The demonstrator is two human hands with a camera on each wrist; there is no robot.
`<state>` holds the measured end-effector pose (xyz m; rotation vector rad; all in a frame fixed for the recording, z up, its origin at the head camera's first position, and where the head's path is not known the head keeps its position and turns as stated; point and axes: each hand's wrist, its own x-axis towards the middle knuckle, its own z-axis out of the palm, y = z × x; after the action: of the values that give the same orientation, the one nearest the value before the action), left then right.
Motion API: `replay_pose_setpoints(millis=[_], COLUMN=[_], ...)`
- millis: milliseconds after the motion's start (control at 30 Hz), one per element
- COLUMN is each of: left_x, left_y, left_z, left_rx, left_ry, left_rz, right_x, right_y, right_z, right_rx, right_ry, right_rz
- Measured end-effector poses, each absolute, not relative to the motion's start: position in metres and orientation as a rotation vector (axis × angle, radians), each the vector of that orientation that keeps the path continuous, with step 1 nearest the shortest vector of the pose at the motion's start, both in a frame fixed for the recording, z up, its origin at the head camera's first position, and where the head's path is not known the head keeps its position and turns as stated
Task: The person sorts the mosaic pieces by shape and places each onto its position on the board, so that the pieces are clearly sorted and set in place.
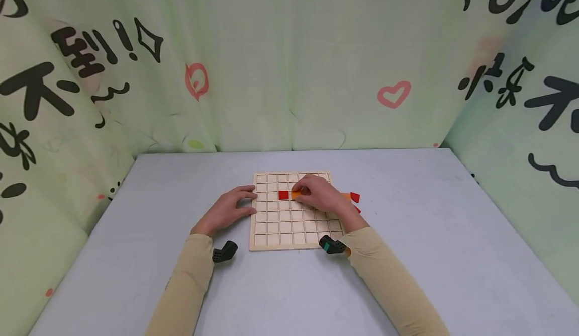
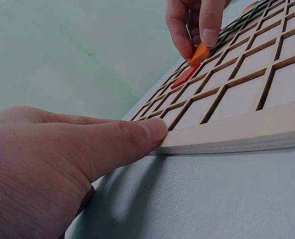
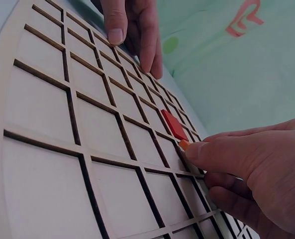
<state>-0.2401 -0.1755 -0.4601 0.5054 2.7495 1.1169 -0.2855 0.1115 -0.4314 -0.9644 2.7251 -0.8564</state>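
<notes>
A wooden grid board [image 1: 273, 228] with square cells lies on the table. One red square tile [image 1: 283, 195] sits in a cell in its upper part. My right hand [image 1: 318, 193] pinches an orange tile [image 2: 200, 54] between thumb and fingertips, tilted over the cell just right of the red tile. My left hand [image 1: 229, 206] rests at the board's left edge, its thumb [image 2: 149, 130] on the rim and its fingers fairly straight along the frame. More orange and red pieces [image 1: 355, 197] show beyond the board's right edge, partly hidden by my right hand and forearm.
The white table [image 1: 135, 275] reaches around the board on all sides. A pale green curtain [image 1: 289, 64] with black writing and red hearts hangs behind it and along both sides. Each wrist wears a small black camera [image 1: 224, 251].
</notes>
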Motion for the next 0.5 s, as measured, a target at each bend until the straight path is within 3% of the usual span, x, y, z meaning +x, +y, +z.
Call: replay_pose_setpoints(millis=[500], left_x=[-0.2401], left_y=[-0.1745], left_z=[-0.4592], left_rx=[0.513], left_ry=[2.746], left_rz=[1.118], right_x=[-0.284], right_y=[0.109], right_z=[-0.4338], right_rx=[-0.999], right_ry=[2.778], right_rz=[-0.82])
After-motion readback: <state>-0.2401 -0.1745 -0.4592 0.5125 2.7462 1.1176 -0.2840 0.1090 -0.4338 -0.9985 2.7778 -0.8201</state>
